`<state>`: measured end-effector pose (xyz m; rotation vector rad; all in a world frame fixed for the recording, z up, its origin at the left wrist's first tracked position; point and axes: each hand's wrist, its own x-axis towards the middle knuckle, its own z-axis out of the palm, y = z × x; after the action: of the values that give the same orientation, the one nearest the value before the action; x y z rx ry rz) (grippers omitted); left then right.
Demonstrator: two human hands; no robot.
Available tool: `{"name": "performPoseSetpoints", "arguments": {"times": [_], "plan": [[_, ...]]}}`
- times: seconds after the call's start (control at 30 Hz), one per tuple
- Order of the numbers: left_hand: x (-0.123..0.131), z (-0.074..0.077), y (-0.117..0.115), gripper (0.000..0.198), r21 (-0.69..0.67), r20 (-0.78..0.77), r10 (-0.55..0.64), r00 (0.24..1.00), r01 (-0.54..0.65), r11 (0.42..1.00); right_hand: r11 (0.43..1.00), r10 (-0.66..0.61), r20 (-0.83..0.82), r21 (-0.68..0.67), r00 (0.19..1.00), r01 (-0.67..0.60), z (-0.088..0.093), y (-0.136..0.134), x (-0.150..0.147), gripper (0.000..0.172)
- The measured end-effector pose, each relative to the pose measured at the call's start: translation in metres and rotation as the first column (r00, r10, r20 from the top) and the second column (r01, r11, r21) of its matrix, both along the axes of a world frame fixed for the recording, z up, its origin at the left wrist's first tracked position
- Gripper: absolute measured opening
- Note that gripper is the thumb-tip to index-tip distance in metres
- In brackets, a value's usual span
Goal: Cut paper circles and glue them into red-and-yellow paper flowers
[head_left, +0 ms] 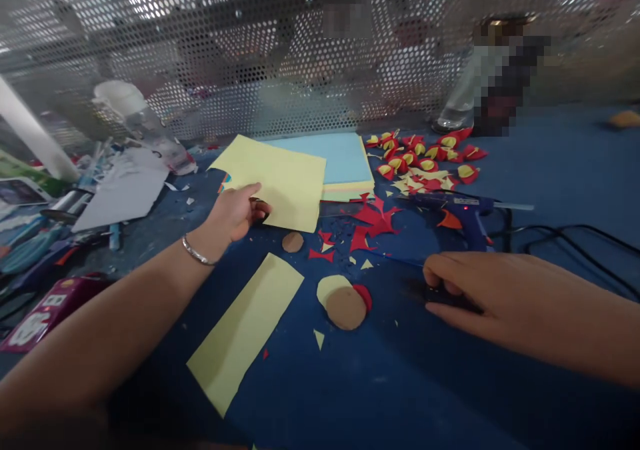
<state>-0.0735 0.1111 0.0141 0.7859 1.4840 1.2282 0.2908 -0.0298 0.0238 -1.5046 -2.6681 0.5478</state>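
My left hand [237, 211] pinches the lower left edge of a pale yellow paper sheet [285, 177], thumb on top. That sheet has a notch cut from its left side and lies over a stack of coloured paper [345, 157]. Closed around the dark handles of what look like scissors [453, 297], my right hand [480, 297] hovers at the right; a thin blade points left, mostly hard to see. Between the hands are a brown cardboard disc [346, 307] over yellow and red rounds, a smaller disc [293, 241] and a yellow paper strip [247, 330].
A blue glue gun [463, 210] with a lit red light and black cord lies behind my right hand. Red-and-yellow paper pieces [427, 157] cluster beyond it, with red scraps [375, 217] nearby. Bottles [145, 123] and clutter stand left; a perforated metal screen [280, 57] closes the back.
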Motion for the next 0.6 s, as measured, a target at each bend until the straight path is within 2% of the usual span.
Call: {"name": "performPoseSetpoints", "arguments": {"times": [0.13,0.27,0.33,0.37,0.43,0.47,0.5,0.53,0.57,0.6], "plan": [[-0.002,-0.004,0.000,0.017,0.075,0.051,0.011,0.999,-0.015,0.997,0.997,-0.063,0.107,-0.046,0.992,0.069,0.003,0.002,-0.001,0.017],[-0.001,-0.005,-0.016,0.018,0.178,0.061,0.065,0.996,-0.075,0.981,0.993,-0.066,0.192,-0.085,0.979,0.084,0.006,0.004,-0.001,0.023],[0.000,-0.002,-0.033,0.024,0.238,-0.006,0.101,0.995,-0.096,0.966,0.993,-0.060,0.215,-0.088,0.975,0.081,0.007,0.005,-0.001,0.025],[0.002,0.000,-0.043,0.031,0.314,-0.156,0.116,0.981,-0.063,0.947,0.993,-0.058,0.226,-0.088,0.972,0.080,0.007,0.005,-0.001,0.025],[0.008,0.007,-0.068,0.041,0.378,-0.293,0.062,0.954,0.055,0.924,0.994,-0.060,0.250,-0.072,0.966,0.080,0.008,0.006,-0.001,0.026],[0.013,0.010,-0.082,0.035,0.336,-0.512,-0.109,0.852,0.315,0.888,0.995,-0.061,0.264,-0.064,0.963,0.080,0.008,0.006,-0.001,0.026],[0.018,0.012,-0.095,0.032,0.213,-0.697,-0.278,0.661,0.561,0.800,0.995,-0.063,0.275,-0.055,0.959,0.081,0.008,0.006,-0.002,0.026],[0.024,0.014,-0.107,0.035,0.105,-0.804,-0.363,0.470,0.714,0.692,0.995,-0.062,0.286,-0.052,0.956,0.080,0.009,0.006,-0.002,0.026],[0.029,0.014,-0.118,0.044,0.021,-0.864,-0.392,0.316,0.801,0.598,0.995,-0.063,0.296,-0.052,0.953,0.082,0.010,0.006,-0.003,0.025],[0.034,0.013,-0.126,0.053,-0.036,-0.901,-0.382,0.205,0.843,0.536,0.995,-0.065,0.304,-0.053,0.950,0.085,0.010,0.006,-0.003,0.025]]}}
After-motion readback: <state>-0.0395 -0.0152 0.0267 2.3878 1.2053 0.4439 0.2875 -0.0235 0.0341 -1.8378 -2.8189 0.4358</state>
